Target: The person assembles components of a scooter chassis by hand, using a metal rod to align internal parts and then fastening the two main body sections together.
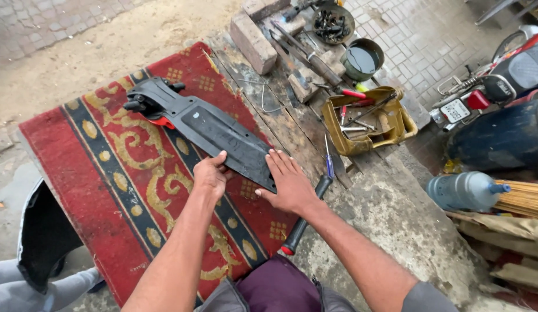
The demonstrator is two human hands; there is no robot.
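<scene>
Black plastic panel (208,130) on rug (107,190), both hands (211,176) (289,185) touching

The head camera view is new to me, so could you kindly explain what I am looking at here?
The camera sits on a person's head and looks down at their own bare hands. Both rest on a long black plastic panel lying on a red patterned rug: the left hand grips its near end, the right hand presses flat on its corner. Under the right hand lies a black-handled tool. Beyond, a yellow open container holds hand tools, beside a round metal bowl of dark liquid.
</scene>
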